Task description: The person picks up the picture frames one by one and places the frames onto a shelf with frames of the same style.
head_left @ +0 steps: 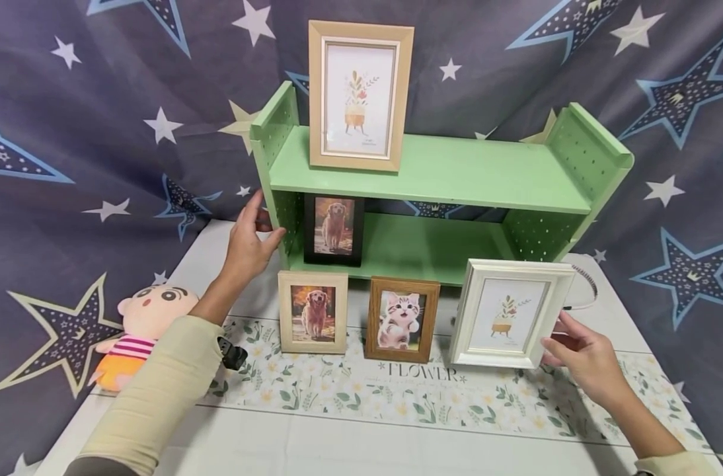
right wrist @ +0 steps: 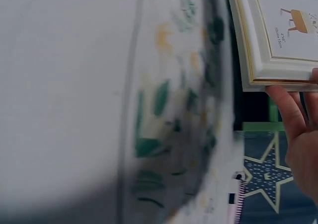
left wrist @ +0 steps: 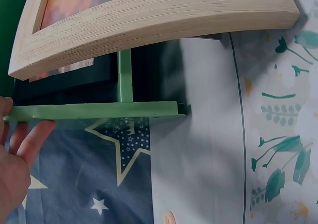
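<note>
The green two-level shelf (head_left: 468,165) stands right in front of you on the white table cover (head_left: 266,436). Your left hand (head_left: 250,244) touches the shelf's left side; its fingers are loose and spread, with the thumb at the front edge. A soft doll (head_left: 129,347) in a pink-striped top and orange bottoms sits to the left of the shelf, partly behind your sleeve. Up on the shelf's top board, near its left end, stands a tan photo frame (head_left: 361,99) with a potted plant picture. The white photo frame (head_left: 504,314) is in front of the shelf's right end, a bit tilted. Your right hand (head_left: 587,360) pinches it by its lower right corner, thumb on the front. I cannot tell if its bottom touches the table. A pale wood frame (head_left: 312,314) with a golden dog stands in front of the shelf's left part. A brown wood frame (head_left: 402,320) with a striped kitten stands in front of the shelf's middle. Inside the shelf's lower level, at the left, is a black frame (head_left: 334,228) with a golden dog too.
</note>
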`<state>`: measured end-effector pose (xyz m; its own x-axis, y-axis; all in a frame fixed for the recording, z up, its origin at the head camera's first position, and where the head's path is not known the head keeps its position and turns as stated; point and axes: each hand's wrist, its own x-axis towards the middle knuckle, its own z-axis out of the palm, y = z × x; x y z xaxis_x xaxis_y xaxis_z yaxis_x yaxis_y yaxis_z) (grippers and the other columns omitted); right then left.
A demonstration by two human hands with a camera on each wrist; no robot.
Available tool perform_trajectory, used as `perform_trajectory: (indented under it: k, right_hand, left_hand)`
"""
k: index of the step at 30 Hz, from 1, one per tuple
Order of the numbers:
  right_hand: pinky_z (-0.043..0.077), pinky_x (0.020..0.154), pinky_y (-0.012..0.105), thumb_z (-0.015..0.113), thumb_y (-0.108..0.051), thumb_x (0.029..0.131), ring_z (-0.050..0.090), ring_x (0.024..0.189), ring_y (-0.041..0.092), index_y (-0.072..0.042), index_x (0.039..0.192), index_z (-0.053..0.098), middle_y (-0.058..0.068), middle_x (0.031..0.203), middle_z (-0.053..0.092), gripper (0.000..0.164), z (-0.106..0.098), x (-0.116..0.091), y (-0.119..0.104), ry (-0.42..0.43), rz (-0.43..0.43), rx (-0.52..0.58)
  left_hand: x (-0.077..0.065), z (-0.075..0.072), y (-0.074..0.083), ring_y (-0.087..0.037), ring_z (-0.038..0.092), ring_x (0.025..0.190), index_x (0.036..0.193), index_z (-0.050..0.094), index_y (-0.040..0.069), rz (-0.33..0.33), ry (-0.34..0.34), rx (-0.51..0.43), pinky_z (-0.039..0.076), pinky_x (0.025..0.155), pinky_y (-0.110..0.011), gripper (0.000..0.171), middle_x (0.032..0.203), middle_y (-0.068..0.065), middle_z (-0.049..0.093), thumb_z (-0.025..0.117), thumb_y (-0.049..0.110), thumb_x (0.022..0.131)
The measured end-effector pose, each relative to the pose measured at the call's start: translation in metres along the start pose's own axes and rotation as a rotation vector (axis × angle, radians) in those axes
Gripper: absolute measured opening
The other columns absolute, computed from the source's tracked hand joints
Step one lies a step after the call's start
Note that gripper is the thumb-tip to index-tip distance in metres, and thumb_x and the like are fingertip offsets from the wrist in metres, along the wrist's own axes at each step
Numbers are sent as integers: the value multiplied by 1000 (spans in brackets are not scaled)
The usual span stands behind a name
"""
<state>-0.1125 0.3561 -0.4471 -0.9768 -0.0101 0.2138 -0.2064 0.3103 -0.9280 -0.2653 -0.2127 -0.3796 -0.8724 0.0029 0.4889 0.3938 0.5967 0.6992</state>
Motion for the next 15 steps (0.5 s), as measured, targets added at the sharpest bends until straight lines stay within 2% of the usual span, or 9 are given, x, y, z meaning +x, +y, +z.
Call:
perform_trajectory:
  k: [4,7,15]
  right_hand:
    - [61,62,24,65,15,91,72,84,-2,-13,153,43,-18,102,73,72,-9,2,-11,3,-50,46]
    - [61,61,24,63,18,89,73,83,0,-20,148,51,-15,101,75,71,-15,5,-24,-6,-87,75]
    - [60,59,26,56,29,86,76,83,5,-9,147,54,-7,106,78,73,-27,13,-67,-50,-179,218]
  left_hand:
    - [0,1,-1,-43,62,100,161,28,8,6,0,-4,52,94,-56,81,114,-26,57,71,3,93]
    - [-1,1,-1,-43,62,101,161,28,8,10,2,-3,52,95,-56,81,113,-26,57,71,3,93]
    - [0,0,-1,-44,62,100,161,29,8,30,16,3,52,94,-56,80,112,-27,58,71,2,92]
